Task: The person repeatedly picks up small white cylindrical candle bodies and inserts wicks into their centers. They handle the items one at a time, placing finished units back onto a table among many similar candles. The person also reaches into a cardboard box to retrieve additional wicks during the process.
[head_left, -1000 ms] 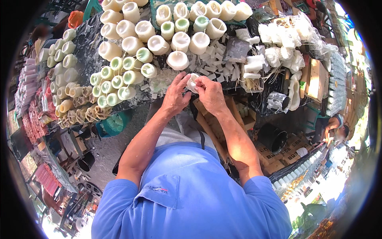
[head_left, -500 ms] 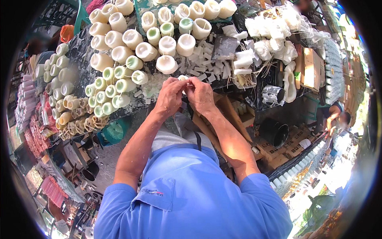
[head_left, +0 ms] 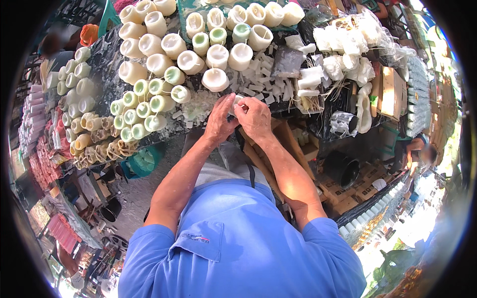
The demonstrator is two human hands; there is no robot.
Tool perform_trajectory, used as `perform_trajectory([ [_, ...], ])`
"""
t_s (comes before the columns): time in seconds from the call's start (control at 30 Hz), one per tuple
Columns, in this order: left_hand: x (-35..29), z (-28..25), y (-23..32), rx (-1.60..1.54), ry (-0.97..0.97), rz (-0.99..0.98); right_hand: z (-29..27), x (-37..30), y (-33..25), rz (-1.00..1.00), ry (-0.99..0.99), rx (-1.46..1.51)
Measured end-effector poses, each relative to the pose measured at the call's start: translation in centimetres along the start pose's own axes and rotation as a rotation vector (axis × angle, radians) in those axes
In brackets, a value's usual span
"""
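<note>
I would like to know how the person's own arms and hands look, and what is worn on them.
Short blue sleeves, of one colour with the shirt, cover the upper arms. The forearms are bare and lightly flecked with something pale. Both the left hand and the right hand are without gloves; no watch or bracelet shows.

We hold both bare forearms (head_left: 185, 171) forward, left hand (head_left: 220, 120) close beside right hand (head_left: 255, 118), whose fingers (head_left: 245, 105) curl, perhaps pinching.
</note>
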State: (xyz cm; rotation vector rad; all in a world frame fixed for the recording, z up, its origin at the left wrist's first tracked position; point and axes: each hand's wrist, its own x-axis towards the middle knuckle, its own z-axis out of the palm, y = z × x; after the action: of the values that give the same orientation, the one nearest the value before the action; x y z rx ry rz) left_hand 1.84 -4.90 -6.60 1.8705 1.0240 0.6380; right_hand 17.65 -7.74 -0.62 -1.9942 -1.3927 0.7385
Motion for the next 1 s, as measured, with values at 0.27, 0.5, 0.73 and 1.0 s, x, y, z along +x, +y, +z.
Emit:
perform_trajectory([
  [0.27, -0.5, -0.4, 0.6, -0.118, 0.049, -0.042, -1.8, -0.5, 1.0, 0.027, -0.057, 0.134],
  [0.5, 0.5, -1.0, -0.2, -0.605, -0.016, -0.405, -2.7, -1.1, 1.8, 0.124, -0.082, 0.163],
  [0.73, 1.6, -1.4, 0.8, -0.517, 0.0, -0.48, -1.5, -2.2, 1.8, 0.126, -0.012, 0.135],
  [1.0, 1.7, -1.5, 1.1, -0.56, 0.003, -0.543, -0.6, -1.5, 2.2, 0.249, -0.043, 0.216],
])
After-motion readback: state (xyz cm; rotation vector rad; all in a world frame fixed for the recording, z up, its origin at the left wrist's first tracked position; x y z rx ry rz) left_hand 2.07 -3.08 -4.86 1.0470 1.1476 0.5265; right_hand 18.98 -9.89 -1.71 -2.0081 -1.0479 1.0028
